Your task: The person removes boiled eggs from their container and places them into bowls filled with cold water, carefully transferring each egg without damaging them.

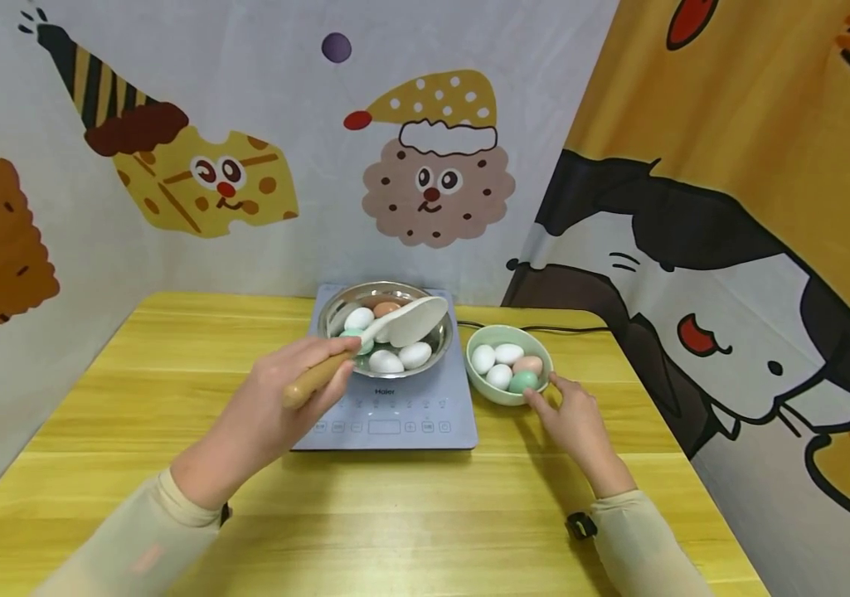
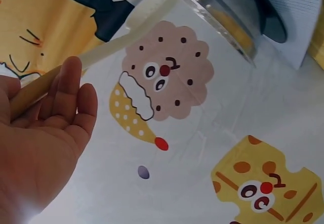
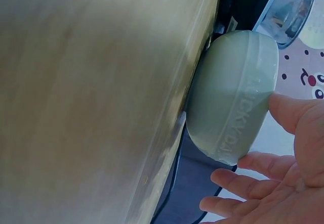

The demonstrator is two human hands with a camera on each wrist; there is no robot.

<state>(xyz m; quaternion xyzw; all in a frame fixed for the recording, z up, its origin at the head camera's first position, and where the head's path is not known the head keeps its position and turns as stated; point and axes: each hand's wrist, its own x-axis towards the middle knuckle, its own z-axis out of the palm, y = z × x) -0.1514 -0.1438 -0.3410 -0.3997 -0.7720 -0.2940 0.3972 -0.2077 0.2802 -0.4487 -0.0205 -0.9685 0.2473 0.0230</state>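
In the head view my left hand point(image 1: 293, 385) grips the wooden handle of a cooking spoon point(image 1: 420, 322) with a broad off-white head. The spoon's head is over a round metal pan point(image 1: 443, 352) of white, brown and green eggs, hiding some of them. My right hand point(image 1: 572, 419) touches the outside of a pale green bowl point(image 1: 475, 381) with thumb and index finger. White, pink and green eggs point(image 1: 509, 354) lie in this bowl. In the right wrist view the thumb meets the bowl point(image 3: 230, 97) near its rim, and the other fingers extend beside it.
Under the pan is a flat induction cooker point(image 1: 385, 414) with a touch panel along its near edge. A black cable point(image 1: 566, 329) runs behind the bowl. The wooden table point(image 1: 395, 522) backs onto a cartoon-printed cloth point(image 1: 260, 66), with another printed curtain point(image 1: 693, 166) at the right.
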